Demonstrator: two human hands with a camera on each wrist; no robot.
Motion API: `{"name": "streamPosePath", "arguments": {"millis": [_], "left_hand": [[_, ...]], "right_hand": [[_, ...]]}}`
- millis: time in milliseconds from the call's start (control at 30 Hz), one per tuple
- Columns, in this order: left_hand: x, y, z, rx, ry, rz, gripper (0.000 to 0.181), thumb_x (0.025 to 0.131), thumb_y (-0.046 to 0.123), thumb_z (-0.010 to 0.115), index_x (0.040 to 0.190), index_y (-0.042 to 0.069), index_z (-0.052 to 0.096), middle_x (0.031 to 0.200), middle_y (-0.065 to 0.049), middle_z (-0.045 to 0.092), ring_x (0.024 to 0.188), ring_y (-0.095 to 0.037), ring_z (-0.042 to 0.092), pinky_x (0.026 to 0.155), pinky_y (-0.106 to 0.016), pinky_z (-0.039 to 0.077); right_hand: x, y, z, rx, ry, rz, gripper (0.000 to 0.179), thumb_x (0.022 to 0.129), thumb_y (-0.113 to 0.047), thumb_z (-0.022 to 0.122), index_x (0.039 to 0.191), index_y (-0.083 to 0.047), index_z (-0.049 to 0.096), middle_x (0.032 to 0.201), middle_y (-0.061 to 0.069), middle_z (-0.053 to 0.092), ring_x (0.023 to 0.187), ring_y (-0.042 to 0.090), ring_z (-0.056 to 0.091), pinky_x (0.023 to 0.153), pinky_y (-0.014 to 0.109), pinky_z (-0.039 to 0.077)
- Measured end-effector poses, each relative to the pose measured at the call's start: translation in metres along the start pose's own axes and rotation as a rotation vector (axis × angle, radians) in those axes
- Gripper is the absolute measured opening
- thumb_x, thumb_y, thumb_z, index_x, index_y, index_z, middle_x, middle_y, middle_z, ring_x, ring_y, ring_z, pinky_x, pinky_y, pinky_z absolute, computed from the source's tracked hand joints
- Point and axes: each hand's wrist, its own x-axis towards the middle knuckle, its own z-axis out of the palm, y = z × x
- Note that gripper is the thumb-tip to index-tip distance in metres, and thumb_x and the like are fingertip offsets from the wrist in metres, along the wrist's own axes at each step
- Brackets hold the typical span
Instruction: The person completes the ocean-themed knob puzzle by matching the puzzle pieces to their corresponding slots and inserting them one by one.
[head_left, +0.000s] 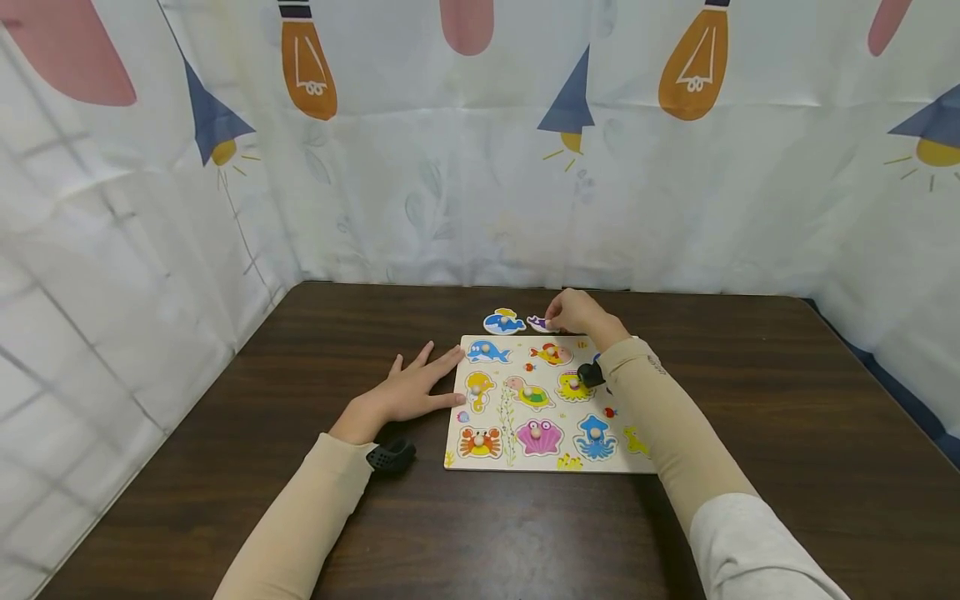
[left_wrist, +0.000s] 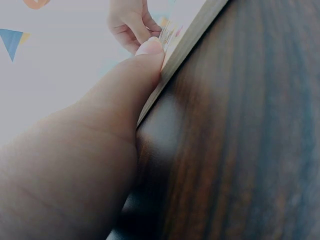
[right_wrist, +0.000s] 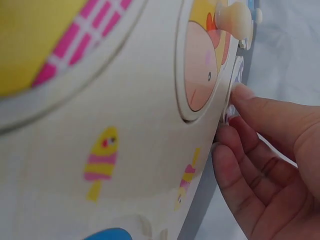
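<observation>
A wooden puzzle board (head_left: 532,465) with sea-animal knob pieces lies flat on the table. My left hand (head_left: 405,392) is at its left side, fingers spread, with the thumb and a fingertip touching the edge. The left wrist view shows that thumb (left_wrist: 150,50) against the board's side. Just beyond the far edge, my right hand (head_left: 581,317) pinches a white-edged purple puzzle piece (head_left: 537,322) between thumb and curled fingers; the hand covers part of it. To its left lies a blue whale piece (head_left: 504,322) with a yellow top.
The board carries a blue dolphin (head_left: 486,352), a fish (head_left: 551,354), a turtle (head_left: 531,393), a crab (head_left: 480,442), a pink shell (head_left: 538,437) and a blue squid (head_left: 596,438). My right forearm (head_left: 667,425) hides the board's right side. A patterned curtain (head_left: 465,183) hangs behind the dark table (head_left: 187,500).
</observation>
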Motion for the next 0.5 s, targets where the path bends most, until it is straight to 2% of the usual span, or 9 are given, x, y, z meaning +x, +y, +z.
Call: {"name": "streamPosePath", "arguments": {"millis": [300,500], "left_hand": [[0.001,-0.001,0.001,-0.002,-0.004,-0.001,0.091,0.097,0.064,0.058,0.167,0.024,0.016,0.171,-0.002,0.016,0.156,-0.038,-0.003,0.113,-0.073,-0.007],[0.000,0.000,0.000,-0.006,-0.015,-0.007,0.090,0.097,0.065,0.057,0.167,0.026,0.015,0.171,0.000,0.015,0.156,-0.036,-0.004,0.114,-0.072,-0.007]], "right_hand": [[-0.008,0.001,-0.010,-0.015,0.021,-0.050,0.018,0.103,-0.013,0.065,0.111,0.000,0.073,0.105,0.015,0.071,0.091,0.028,0.063,0.083,0.041,0.053],[-0.016,0.003,-0.018,-0.023,0.036,-0.079,0.016,0.102,-0.013,0.066,0.107,0.000,0.074,0.098,0.013,0.071,0.088,0.027,0.063,0.081,0.040,0.054]]}}
